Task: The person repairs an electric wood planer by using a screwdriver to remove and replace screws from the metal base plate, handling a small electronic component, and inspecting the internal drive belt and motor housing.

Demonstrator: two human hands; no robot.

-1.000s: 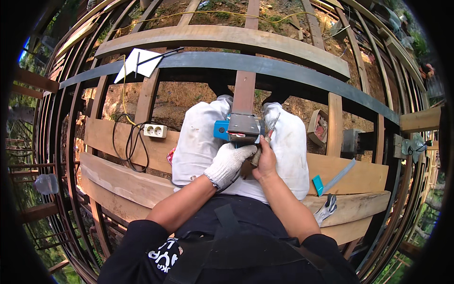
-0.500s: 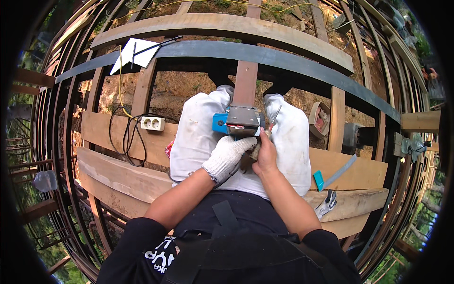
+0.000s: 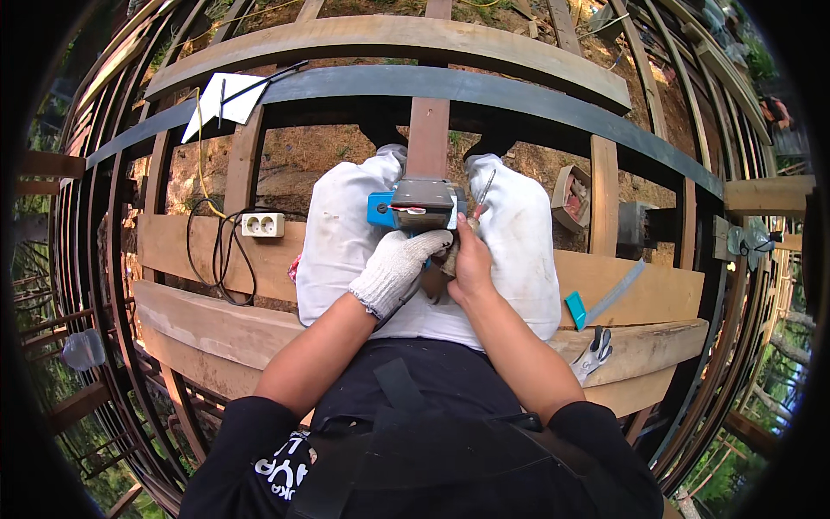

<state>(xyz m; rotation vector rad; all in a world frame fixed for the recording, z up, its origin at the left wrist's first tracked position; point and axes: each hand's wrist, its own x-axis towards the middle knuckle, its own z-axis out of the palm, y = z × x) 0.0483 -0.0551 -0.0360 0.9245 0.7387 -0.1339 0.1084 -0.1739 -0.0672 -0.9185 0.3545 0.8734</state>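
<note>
Between my thighs sits a blue power tool [image 3: 380, 208] with a dark, flat grey top; its exact kind is hard to make out. My left hand [image 3: 400, 264], in a white knit glove, is closed at the near side of this tool, its gripping fingers partly hidden. My bare right hand [image 3: 472, 264] is closed round a slim screwdriver-like tool [image 3: 486, 189], whose thin shaft points up and away along my right thigh. That tool's pale, worn handle shows between my hands. My right thumb lies close to the blue tool's right side.
A white power strip [image 3: 263, 225] with a looped black cable lies on the left planks. To the right are a teal-handled square [image 3: 577, 310], a grey glove [image 3: 593, 355] and an open box [image 3: 572, 199]. Beams with open gaps surround me; a white sheet [image 3: 226, 104] rests on the dark beam ahead.
The view has shifted slightly, so everything sits a little further left and higher. Both hands keep nearly the same hold, and the blue tool's top looks tilted a little differently.
</note>
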